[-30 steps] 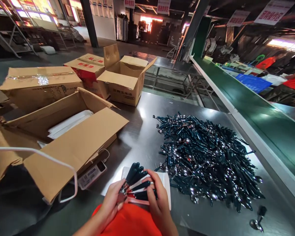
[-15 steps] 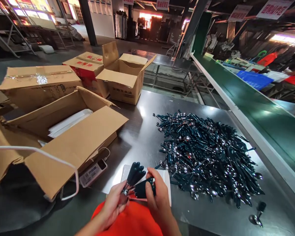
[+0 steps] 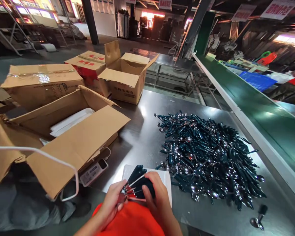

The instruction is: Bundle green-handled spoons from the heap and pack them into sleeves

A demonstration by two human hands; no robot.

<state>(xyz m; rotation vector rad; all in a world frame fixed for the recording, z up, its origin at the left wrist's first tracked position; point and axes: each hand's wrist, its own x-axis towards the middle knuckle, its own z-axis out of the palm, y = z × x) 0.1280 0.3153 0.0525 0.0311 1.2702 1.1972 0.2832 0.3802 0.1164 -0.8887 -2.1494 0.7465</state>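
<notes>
My left hand (image 3: 113,199) is closed around the metal ends of a bundle of spoons (image 3: 135,174) with dark green handles. The handles fan up and away from me. Around the handles on the right side, my right hand (image 3: 159,193) is closed, thumb towards me and fingers behind. The spoon bowls are mostly hidden in my left palm. Under the hands lies a white flat sheet or packet (image 3: 168,183) at the table's near edge. To the right spreads a large pile of similar spoons (image 3: 206,160), and a single loose spoon (image 3: 258,219) lies apart from it.
An open carton (image 3: 88,141) with white packets inside stands at left. A white device (image 3: 94,172) with a cable lies beside it. Behind are another open carton (image 3: 124,78) and closed cartons (image 3: 44,78). A green channel with a white rail (image 3: 250,121) borders the metal table.
My right hand has shifted slightly and wraps over more of the handles, which sit closer together. A grey cloth-like shape now shows at lower left. A person at far right has moved partly out of view.
</notes>
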